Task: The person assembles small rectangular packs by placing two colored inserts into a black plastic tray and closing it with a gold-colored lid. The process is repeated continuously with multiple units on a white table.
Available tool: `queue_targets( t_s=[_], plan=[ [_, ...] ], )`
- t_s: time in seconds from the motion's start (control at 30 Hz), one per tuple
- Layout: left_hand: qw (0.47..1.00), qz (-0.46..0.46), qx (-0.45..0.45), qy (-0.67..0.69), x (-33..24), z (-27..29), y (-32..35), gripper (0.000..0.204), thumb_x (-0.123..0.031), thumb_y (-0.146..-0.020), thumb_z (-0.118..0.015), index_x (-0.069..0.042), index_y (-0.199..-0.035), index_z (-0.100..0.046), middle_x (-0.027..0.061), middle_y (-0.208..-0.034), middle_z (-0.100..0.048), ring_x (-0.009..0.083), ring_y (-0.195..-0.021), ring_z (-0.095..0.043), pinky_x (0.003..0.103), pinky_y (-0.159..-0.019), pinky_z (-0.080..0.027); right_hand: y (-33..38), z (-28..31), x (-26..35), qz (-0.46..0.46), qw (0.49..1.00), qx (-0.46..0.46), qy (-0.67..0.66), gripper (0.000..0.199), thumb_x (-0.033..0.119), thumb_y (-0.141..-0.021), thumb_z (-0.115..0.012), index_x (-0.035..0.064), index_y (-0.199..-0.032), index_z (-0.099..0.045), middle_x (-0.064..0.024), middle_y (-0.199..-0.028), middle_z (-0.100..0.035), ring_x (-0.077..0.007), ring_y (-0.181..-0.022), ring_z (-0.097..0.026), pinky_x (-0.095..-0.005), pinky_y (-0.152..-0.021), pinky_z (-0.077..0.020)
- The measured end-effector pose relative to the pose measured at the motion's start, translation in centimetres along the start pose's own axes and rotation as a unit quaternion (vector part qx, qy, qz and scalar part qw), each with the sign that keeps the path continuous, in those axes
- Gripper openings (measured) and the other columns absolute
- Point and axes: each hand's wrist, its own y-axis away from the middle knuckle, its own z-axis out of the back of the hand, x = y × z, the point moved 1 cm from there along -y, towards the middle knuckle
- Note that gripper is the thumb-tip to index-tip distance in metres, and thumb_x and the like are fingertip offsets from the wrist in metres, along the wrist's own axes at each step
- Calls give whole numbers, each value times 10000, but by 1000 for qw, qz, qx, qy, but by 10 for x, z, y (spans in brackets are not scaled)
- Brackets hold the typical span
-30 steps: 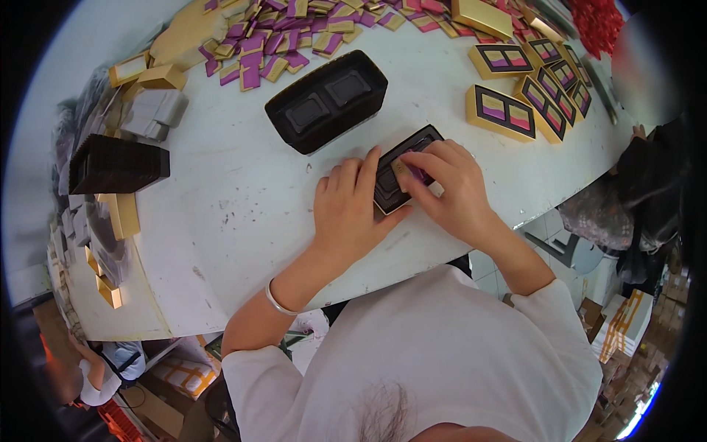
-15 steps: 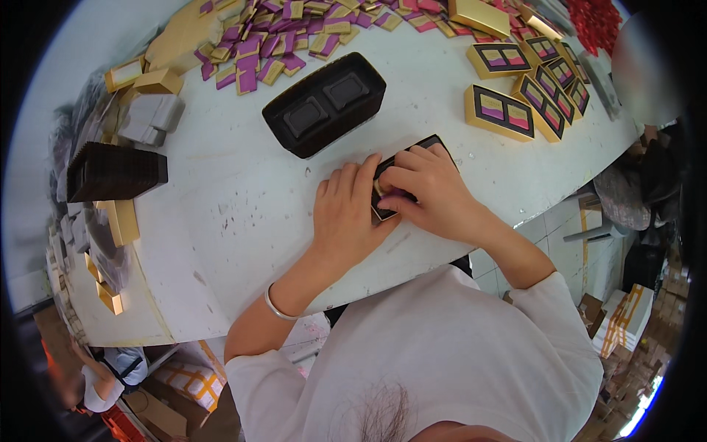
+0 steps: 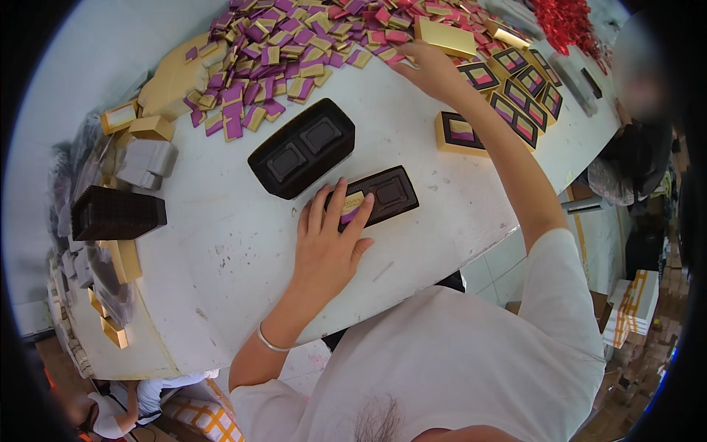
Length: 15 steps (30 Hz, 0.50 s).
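- Left hand (image 3: 324, 247): unclosed, fingers spread across the left end of the black two-compartment tray (image 3: 392, 193). The fingers lie over the tray and its packet; the thumb stands apart from the index finger.
- Purple-and-gold packet (image 3: 352, 206): in the tray's left compartment, beneath and between the left fingers. The right compartment is bare.
- Tray handling (judged): light, thin-walled and fairly stiff, prone to slide on the smooth table (image 3: 221, 295). Hold by the outer long walls; avoid pressing on the compartment floors.
- Packet handling (judged): light, flat, with a slick wrapper; the contents may crack if squeezed. Pinch by opposite edges.
- Right hand (image 3: 433, 70): well apart from the tray, reaching to the near edge of the pink packets (image 3: 395, 35). Thumb and fingers are parted, with nothing visible between them; fingertip contact cannot be told.
- Gold box (image 3: 445, 38): just beside the right hand, on its right.
- Nested black trays (image 3: 342, 151): just beyond the held-down tray.
- Filled gold boxes (image 3: 515, 110): grouped to the right, partly behind the right forearm.
- Purple packets (image 3: 287, 59): heaped at the far side.
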Motion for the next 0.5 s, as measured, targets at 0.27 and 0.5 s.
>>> queue_targets(
  t_s=[0.27, 0.5],
  plan=[
    [995, 11, -75, 62, 7, 1, 5, 498, -179, -754, -728, -116, -1228, -590, 148, -1305, -463, 344, -1146, -443, 438, -961, -380, -41, -44, -15, 24, 982, 121, 143, 224, 154, -808, -585, -5, -966, -595, -213, -954, -624, -350, -957, -600, -442, -821, -487],
    [987, 16, -110, 119, 13, -1, 1, 402, -184, -718, -770, -61, -1076, -635, 145, -1251, -514, 333, -1083, -483, 400, -904, -425, -18, -27, -8, 65, 976, 141, 154, 144, 95, -755, -567, -19, -822, -624, -199, -810, -645, -365, -835, -621, -450, -783, -482]
  ],
)
